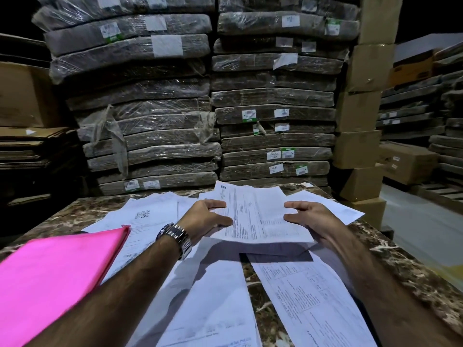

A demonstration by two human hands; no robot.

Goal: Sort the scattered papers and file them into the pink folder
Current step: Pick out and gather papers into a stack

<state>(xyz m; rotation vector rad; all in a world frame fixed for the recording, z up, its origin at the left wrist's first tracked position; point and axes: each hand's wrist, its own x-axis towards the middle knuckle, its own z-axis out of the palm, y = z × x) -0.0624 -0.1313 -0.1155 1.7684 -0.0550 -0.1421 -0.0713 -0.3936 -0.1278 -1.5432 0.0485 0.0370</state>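
Two tall stacks of shrink-wrapped flat bundles rise directly behind the table, many carrying white labels; a column of cardboard boxes stands to their right, and flattened cardboard is piled at far left. Table top is dark veined marble, mostly covered by scattered papers that overlap at loose angles; one sheet at the left shows a QR code. Pink folder lies closed at the near-left corner, resting on some of the sheets, its far edge beside the left forearm. Both forearms reach forward over the papers and hide parts of them. Printed sheet is held up off the table near its centre, tilted toward the camera, throwing a shadow on the pages beneath. Left hand pinches the sheet's left edge, thumb and forefinger closed on the paper. A metal wristwatch sits on that wrist. Right hand takes the right edge the same way, thumb and forefinger closed on the margin, remaining fingers tucked behind and out of sight.
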